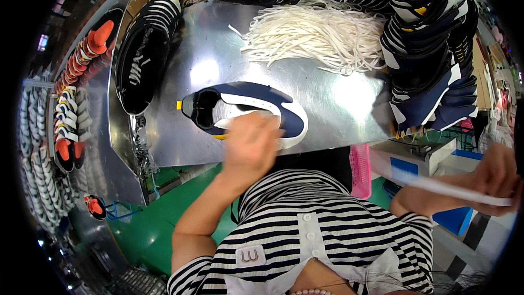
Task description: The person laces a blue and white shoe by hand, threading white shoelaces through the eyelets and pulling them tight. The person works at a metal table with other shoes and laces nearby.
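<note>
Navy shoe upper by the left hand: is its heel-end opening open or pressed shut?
Open: the navy shoe upper gapes at the heel end, showing its black lining.

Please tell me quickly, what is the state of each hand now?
Left hand: fingers curled at the shoe; too blurred to tell what it grips.
Right hand: closed, holding a white lace.
</note>
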A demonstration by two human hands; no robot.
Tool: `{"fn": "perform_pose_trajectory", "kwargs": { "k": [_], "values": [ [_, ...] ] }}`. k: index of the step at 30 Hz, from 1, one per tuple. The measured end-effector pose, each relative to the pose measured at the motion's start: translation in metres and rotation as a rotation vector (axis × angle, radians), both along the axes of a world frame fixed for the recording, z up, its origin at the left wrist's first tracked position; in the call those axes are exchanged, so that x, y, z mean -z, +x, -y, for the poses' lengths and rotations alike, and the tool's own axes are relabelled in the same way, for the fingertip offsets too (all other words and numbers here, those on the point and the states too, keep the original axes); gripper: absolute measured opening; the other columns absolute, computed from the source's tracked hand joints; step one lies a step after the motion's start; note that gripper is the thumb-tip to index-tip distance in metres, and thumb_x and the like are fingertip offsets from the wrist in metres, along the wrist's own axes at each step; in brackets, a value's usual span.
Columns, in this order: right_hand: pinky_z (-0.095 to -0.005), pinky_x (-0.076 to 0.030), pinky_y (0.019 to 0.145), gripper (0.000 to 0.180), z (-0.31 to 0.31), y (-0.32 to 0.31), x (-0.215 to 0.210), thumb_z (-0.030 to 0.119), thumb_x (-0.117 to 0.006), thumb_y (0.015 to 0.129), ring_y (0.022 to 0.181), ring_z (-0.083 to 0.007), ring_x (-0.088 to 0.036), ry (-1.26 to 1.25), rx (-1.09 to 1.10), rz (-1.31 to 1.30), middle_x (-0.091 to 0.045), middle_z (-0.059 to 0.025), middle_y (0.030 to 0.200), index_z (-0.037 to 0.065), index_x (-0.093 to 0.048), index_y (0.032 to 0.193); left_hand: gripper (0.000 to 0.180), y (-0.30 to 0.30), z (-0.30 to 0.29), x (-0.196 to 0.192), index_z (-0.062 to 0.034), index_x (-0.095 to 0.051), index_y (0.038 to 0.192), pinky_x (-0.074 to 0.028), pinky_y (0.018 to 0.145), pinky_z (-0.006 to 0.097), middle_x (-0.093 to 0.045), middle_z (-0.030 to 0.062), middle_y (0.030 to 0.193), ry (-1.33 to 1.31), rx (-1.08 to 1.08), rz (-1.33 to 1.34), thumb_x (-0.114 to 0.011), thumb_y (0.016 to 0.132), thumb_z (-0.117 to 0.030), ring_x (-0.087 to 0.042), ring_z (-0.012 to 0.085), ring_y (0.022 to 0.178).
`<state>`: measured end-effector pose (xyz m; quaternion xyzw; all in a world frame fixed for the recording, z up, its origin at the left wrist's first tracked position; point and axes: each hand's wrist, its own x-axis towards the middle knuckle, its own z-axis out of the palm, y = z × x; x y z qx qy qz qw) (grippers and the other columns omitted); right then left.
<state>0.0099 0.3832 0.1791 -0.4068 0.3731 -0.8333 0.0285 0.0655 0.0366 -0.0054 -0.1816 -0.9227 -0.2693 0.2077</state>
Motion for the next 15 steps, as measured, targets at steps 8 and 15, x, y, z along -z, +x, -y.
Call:
{"fn": "perform_pose_trajectory", "kwargs": {
  "k": [8,15],
  "values": [
    [-0.0165,-0.032,0.052,0.013,0.172,-0.014,0.206,0.014,-0.064,0.095,0.060,-0.0009,-0.046,0.602,-0.031,0.868,-0.059,0.0031,0.078,0.007,-0.063,0.106,0.036,-0.049,0.062,-0.034,0.0002,-0.069,0.094,-0.049,0.075,0.039,-0.065,0.0150,0.083,-0.311,-0.210,0.835,-0.062,0.095,-0.035,-0.062,0.0368,0.081],
    [-0.0189,-0.043,0.065,0.011,0.186,-0.020,0.222,0.013,-0.062,0.097,0.074,-0.0038,-0.054,0.514,0.258,0.670,-0.062,0.0014,0.080,0.003,-0.062,0.101,0.074,-0.077,0.034,-0.015,0.0049,-0.047,0.141,-0.034,0.115,0.034,-0.056,0.0143,0.139,1.035,-0.025,1.566,-0.050,0.099,-0.055,-0.051,0.0248,0.131]
  ]
}}
